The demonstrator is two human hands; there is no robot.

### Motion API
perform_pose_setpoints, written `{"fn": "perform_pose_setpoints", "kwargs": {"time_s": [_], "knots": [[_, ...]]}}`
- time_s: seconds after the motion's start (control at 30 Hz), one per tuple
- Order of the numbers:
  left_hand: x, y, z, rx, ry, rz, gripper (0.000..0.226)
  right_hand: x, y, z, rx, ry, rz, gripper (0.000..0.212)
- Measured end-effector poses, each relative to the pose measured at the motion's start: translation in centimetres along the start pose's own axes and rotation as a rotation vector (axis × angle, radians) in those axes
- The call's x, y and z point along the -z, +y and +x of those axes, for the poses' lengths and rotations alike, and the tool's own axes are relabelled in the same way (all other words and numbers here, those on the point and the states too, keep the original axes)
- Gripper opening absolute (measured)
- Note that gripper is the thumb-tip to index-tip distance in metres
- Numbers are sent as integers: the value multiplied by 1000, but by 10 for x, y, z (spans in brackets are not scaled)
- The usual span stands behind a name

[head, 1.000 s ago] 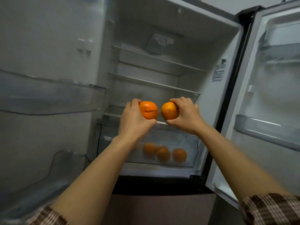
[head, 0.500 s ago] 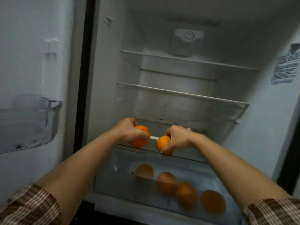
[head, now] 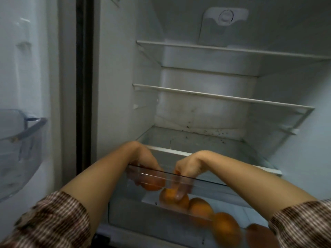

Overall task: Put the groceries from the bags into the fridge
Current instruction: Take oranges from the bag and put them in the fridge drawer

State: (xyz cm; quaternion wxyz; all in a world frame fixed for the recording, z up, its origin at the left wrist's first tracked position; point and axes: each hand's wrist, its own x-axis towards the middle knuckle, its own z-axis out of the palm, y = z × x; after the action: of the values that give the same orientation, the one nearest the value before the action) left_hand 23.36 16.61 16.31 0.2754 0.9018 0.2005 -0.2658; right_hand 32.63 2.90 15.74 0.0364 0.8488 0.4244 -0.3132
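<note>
Both my hands reach down into the clear crisper drawer [head: 206, 182] at the bottom of the open fridge. My left hand [head: 145, 163] is closed around one orange [head: 152, 185], seen through the drawer's front wall. My right hand [head: 186, 169] holds a second orange [head: 172, 196], its fingertips curled over it just inside the rim. Three more oranges lie in the drawer to the right: one [head: 200, 208] touching the held one, one [head: 225, 228] further right, and a darker one [head: 258, 237] near the bottom edge. Motion blurs the fruit.
Two glass shelves [head: 223, 97] span the fridge above the drawer, with a thermostat dial [head: 226, 16] on the back wall. A clear door bin [head: 21, 133] sticks out on the open left door. Plaid sleeves cover both my forearms at the frame's bottom.
My hands dropped from the drawer's rim down into the drawer, carrying both oranges inside. The camera moved closer and lower toward the fridge.
</note>
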Motion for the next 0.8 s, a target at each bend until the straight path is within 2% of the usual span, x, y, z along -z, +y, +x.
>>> {"fn": "perform_pose_setpoints", "kwargs": {"time_s": [0.07,0.13,0.2,0.33,0.47,0.57,0.7,0.8], "knots": [[-2,-1,0,21,-23,64,29,-2,-1,4,16,-11,86,31],[-7,-1,-2,27,-124,147,18,-3,-2,3,28,-30,132,30],[-8,-2,-2,18,-156,151,21,-3,-2,-1,38,-34,152,29],[-10,-5,-3,16,-17,87,22,-4,-2,-13,47,23,240,23],[-15,-4,-7,-68,138,76,19,-10,2,-34,88,151,318,16],[-22,-4,-8,-129,365,-30,24,-17,5,-49,137,295,338,14],[-28,-7,-14,-199,865,2,28,-24,1,-68,178,582,320,15],[-46,-8,-30,-263,1067,-2,32,-37,-3,-87,174,818,205,19]]}}
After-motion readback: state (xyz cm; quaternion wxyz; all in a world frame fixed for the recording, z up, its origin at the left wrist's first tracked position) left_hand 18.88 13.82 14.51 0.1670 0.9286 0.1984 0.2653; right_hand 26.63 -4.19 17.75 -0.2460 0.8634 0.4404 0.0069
